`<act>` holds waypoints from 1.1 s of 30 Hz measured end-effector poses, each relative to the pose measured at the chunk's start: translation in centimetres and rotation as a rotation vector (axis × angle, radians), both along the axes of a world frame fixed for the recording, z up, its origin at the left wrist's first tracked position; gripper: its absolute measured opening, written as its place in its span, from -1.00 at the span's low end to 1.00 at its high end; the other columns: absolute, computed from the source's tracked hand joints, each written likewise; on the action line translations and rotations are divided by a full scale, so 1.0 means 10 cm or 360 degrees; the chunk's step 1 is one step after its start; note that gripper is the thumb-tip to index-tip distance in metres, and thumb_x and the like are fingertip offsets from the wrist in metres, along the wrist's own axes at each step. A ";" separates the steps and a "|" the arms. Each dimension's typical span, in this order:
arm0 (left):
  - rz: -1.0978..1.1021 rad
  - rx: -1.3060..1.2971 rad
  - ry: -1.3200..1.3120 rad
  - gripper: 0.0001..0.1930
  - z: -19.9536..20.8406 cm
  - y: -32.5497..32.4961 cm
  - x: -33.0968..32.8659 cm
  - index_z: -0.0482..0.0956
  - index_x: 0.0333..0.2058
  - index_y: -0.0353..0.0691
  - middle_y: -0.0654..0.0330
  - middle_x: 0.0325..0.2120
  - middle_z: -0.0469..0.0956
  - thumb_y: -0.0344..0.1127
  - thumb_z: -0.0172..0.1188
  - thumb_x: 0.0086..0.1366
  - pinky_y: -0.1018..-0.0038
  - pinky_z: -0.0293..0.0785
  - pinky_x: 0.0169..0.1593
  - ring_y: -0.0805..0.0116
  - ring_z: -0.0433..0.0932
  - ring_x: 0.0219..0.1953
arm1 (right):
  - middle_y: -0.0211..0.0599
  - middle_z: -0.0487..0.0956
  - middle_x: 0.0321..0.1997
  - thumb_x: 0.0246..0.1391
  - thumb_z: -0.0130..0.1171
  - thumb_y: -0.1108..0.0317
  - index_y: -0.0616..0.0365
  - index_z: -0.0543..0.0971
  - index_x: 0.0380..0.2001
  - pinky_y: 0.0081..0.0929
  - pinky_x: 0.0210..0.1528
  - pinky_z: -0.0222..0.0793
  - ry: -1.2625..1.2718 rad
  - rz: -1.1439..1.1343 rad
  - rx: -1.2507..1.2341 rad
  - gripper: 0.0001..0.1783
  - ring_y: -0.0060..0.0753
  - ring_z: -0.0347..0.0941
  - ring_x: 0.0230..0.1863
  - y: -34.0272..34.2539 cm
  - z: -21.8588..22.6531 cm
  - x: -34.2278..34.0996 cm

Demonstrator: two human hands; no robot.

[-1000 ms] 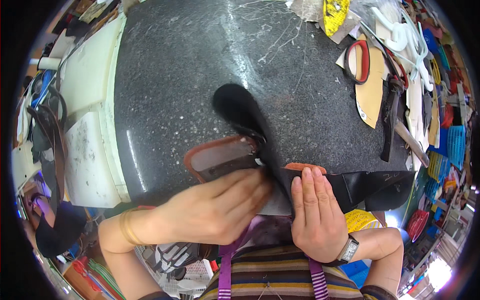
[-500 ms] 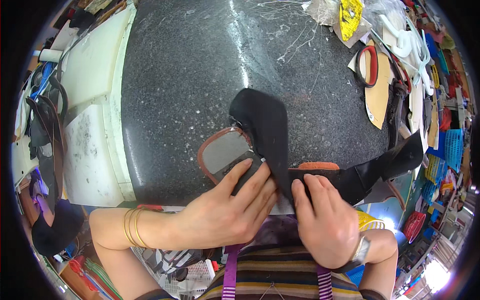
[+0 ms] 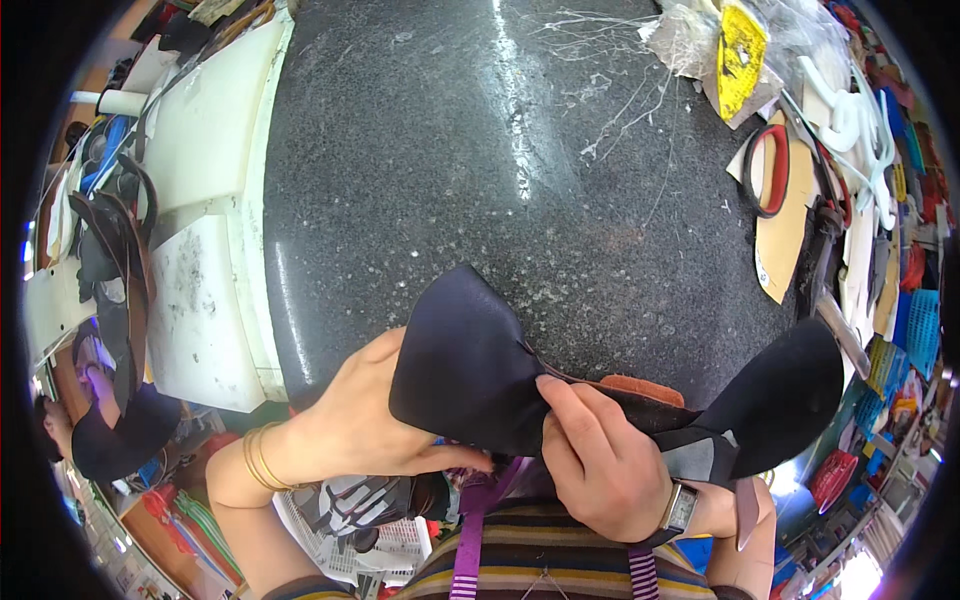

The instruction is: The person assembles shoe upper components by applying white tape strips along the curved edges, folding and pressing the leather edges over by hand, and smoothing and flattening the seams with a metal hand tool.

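Observation:
A long black leather-like piece (image 3: 462, 360) is held up over the near edge of the dark table. Its left part is bent into a broad panel. My left hand (image 3: 350, 425) grips that panel from the left, fingers hidden behind it and thumb beneath. The right hand (image 3: 605, 455) is closed on the middle of the piece, with fingertips on its upper edge. A reddish-brown tab (image 3: 645, 389) shows just beyond the right fingers. Past my right wrist, a second wide black flap (image 3: 790, 395) spreads out, with a grey patch (image 3: 700, 457) beside it.
Red-and-black handled scissors (image 3: 770, 172) lie over a tan pattern piece (image 3: 782, 250) at the right. Beyond are a yellow scrap (image 3: 741, 60), loose threads and white strips. A hammer-like tool (image 3: 835, 320) lies at the right edge. White boards (image 3: 200, 310) stand along the left.
The left part of the black piece has been turned over toward me, covering its grey-lined rounded end. My left hand has moved left and behind it. The right flap has swung nearer.

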State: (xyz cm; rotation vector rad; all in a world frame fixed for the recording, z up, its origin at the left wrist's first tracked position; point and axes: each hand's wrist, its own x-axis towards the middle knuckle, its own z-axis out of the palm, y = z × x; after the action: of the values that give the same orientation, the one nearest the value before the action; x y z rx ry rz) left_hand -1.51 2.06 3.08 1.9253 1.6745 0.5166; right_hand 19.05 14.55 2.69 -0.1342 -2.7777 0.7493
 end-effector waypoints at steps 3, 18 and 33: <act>0.0062 -0.0158 -0.0306 -0.40 0.06 0.05 -0.17 0.57 -0.08 -0.15 0.09 -0.03 0.49 0.15 0.38 0.01 0.18 0.35 0.10 0.02 0.44 0.05 | 0.19 0.50 -0.02 -0.27 0.14 0.50 0.40 0.48 -0.56 -0.45 -0.15 0.54 -0.0056 0.0081 0.0054 -0.85 -0.11 0.52 -0.12 0.03 0.01 -0.01; -0.0276 0.0275 0.0726 -0.30 0.00 0.04 0.19 0.55 0.02 -0.17 0.25 0.01 0.48 0.29 0.08 0.08 0.25 0.32 0.08 0.21 0.37 0.02 | -0.21 0.56 -0.19 -0.19 0.17 0.48 0.18 0.47 -0.27 -0.47 -0.32 0.51 -0.0057 -0.0358 -0.0632 -0.70 -0.30 0.50 -0.24 0.17 -0.01 -0.06; 0.0054 -0.0107 -0.0275 -0.62 0.10 -0.01 -0.10 0.60 -0.12 -0.21 0.03 -0.02 0.52 -0.07 0.22 0.19 0.10 0.27 0.24 -0.06 0.41 0.12 | 0.10 0.58 -0.01 -0.15 0.19 0.42 0.16 0.49 -0.39 -0.57 -0.35 0.52 0.0097 -0.0002 0.0002 -0.82 -0.26 0.54 -0.17 -0.01 -0.06 -0.04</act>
State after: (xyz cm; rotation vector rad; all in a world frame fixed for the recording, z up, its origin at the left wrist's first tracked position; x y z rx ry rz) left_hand -2.47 1.92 4.05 1.7545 1.5964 0.6134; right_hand 18.61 14.42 2.08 -0.1109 -2.7204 0.7390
